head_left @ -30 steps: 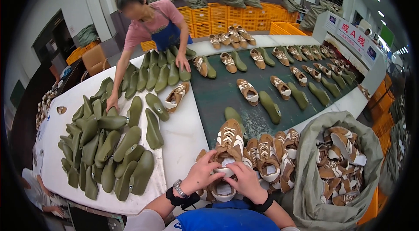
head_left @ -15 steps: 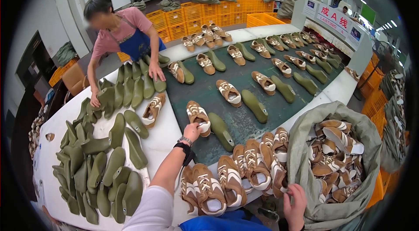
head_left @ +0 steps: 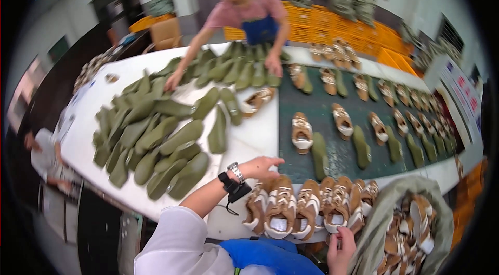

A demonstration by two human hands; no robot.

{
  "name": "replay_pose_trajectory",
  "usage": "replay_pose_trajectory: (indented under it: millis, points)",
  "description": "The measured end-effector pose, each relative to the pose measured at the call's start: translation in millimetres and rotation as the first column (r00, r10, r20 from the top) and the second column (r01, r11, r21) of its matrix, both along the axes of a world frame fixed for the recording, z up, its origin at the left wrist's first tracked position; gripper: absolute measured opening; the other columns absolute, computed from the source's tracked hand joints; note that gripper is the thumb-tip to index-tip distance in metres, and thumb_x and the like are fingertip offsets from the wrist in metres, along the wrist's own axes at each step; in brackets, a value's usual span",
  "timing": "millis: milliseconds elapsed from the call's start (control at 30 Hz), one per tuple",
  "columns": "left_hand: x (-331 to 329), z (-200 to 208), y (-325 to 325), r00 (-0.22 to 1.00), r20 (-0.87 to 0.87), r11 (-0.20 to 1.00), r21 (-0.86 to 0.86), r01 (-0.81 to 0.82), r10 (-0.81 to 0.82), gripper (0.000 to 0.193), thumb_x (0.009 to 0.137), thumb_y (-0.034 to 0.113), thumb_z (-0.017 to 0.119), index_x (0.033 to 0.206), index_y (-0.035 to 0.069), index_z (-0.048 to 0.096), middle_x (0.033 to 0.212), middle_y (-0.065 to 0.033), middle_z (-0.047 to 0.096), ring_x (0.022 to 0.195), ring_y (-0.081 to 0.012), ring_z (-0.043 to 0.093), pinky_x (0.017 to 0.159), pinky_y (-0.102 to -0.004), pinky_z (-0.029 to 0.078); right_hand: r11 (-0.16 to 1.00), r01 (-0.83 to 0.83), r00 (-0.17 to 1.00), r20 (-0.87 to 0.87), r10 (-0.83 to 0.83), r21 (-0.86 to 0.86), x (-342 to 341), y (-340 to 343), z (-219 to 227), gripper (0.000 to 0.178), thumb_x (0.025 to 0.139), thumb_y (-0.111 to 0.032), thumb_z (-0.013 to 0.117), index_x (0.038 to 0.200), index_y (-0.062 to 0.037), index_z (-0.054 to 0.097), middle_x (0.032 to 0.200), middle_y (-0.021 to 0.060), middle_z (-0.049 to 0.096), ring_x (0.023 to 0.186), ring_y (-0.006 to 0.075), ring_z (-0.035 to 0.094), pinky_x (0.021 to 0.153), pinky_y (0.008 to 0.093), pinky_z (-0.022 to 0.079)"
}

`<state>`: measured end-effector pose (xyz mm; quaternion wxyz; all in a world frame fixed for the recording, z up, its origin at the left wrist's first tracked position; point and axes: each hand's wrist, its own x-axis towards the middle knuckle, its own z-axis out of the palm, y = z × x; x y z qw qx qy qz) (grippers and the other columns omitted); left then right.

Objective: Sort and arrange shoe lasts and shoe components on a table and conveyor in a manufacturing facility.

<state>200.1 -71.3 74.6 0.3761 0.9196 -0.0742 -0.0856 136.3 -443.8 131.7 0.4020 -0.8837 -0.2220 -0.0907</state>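
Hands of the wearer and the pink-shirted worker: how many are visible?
4: wearer's left hand near the belt's corner, right hand by the shoe row; worker's two hands at green lasts. None is hidden.

The shoes (head_left: 307, 207) look matt, the lasts (head_left: 160, 132) smooth plastic.

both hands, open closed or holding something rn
Left hand: open, fingers extended, holding nothing visible.
Right hand: fingertips at the heel of a brown-and-white shoe; whether they grip it cannot be told.
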Motion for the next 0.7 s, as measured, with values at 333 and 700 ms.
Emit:
replay_pose_trajectory:
  millis: [333,700]
  points:
    - [-263,-74,115,0.499,0.423,0.376,0.343,-0.861,0.757,0.057,0.069,0.027,0.069,0.117,0.004,0.049,0.11,-0.0175,0.056,0.105,-0.0318,0.051,0.087,-0.0386,0.043,0.889,-0.458,0.889,-0.036,0.457,-0.004,-15,84,11,0.02,0.074,0.002,0.06,0.094,0.0016,0.059,0.079,0.0135,0.062,0.073,0.0251,0.061,0.066,0.0314,0.048]
    - [-272,-73,66,0.741,-0.16,0.752,0.008,-0.659,0.652,0.063,0.079,0.045,0.057,0.122,0.001,0.045,0.105,-0.0244,0.058,0.097,-0.0387,0.056,0.087,-0.0403,0.043,0.541,-0.833,0.553,-0.149,0.82,-0.116,-46,205,-20,0.032,0.077,-0.01,0.063,0.108,-0.0042,0.055,0.081,0.0137,0.062,0.071,0.0321,0.06,0.065,0.0359,0.049]
